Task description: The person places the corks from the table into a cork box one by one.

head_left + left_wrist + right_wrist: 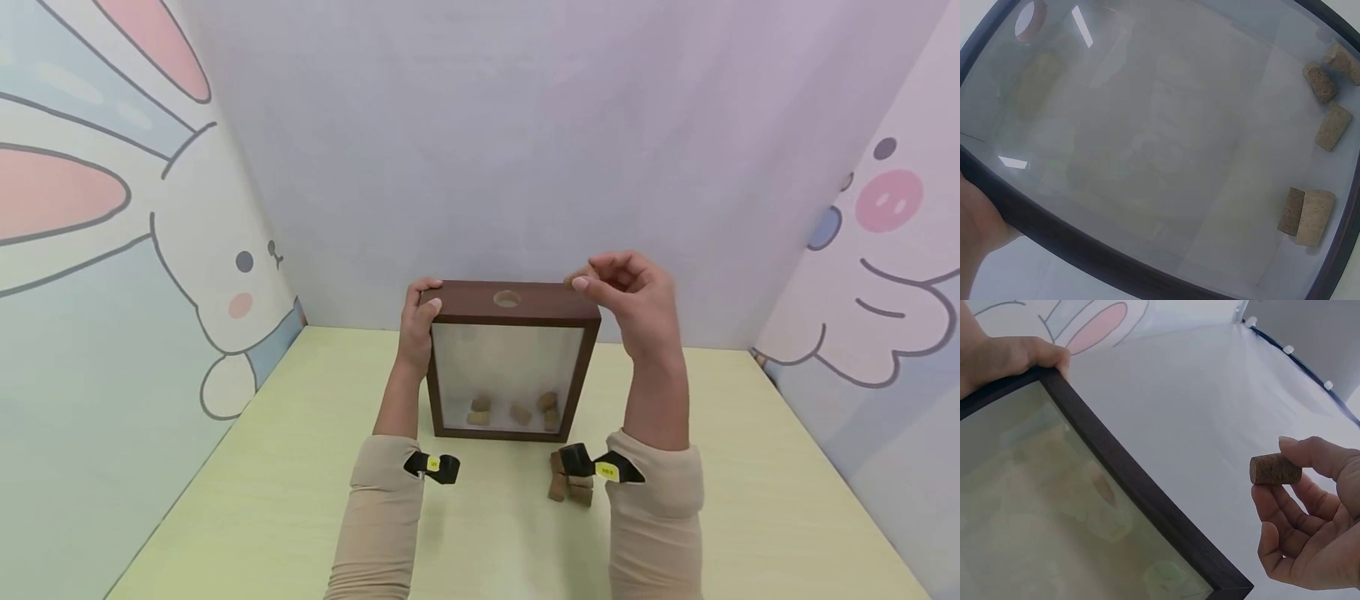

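Note:
A dark wooden shadow box (517, 319) with a clear front stands upright on the table. Its top has a round hole (507, 298), and several corks (521, 414) lie at the bottom behind the pane. My left hand (421, 327) grips the box's top left corner, thumb in front and fingers over the top. Above the top right corner, my right hand (637, 300) pinches a cork (1275, 469) between thumb and fingertips, apart from the frame in the right wrist view. In the left wrist view, corks (1315, 217) lie inside along one edge.
Several loose corks (558, 487) lie on the pale yellow table (495, 533) in front of the box, partly hidden by the right wrist camera (577, 459). A plain light curtain (480, 167) hangs behind, with cartoon-printed panels (217, 275) at the sides.

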Demonstrator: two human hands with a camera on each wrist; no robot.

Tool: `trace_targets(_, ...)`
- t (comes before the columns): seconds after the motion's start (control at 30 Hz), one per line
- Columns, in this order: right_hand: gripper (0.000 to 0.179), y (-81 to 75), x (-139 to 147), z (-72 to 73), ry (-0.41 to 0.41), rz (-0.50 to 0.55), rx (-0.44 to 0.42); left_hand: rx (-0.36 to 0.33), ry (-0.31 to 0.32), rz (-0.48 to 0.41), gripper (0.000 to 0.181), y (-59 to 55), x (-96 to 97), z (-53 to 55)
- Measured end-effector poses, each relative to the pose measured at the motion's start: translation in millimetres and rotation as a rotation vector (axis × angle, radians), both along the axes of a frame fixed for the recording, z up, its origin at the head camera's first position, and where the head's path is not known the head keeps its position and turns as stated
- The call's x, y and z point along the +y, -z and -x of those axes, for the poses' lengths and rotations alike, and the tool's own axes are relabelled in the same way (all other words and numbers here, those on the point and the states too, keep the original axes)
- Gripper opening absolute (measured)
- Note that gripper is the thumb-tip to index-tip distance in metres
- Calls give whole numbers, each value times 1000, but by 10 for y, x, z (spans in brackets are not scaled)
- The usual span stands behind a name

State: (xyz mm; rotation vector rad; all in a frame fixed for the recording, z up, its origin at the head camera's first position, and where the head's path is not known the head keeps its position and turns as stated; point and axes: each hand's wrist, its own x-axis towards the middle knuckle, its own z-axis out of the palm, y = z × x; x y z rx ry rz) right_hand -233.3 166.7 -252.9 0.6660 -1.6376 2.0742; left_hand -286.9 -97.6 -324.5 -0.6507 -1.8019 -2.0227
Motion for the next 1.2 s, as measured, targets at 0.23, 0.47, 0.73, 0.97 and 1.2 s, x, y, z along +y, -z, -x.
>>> trace_targets(0.23,19,-79,-81,112,-24,-39,-34,7,-5,1,45,-28,28,-40)
trace_targets(0.47,27,-204,-247,213,35,-291,-144,1,1,-1,45,-29,27,-47)
trace_targets(0.73,29,-328,-363,356,40,-575,-285,1,28,-11,44,116,-8,133)
trace_targets(0.97,29,-309,-376,525,-62,-710,-388,20,35,-8,41,208,7,186)
trace_targets(1.2,25,-350,-415,604,-83,-787,-456,25,31,-14,45,189,-3,185)
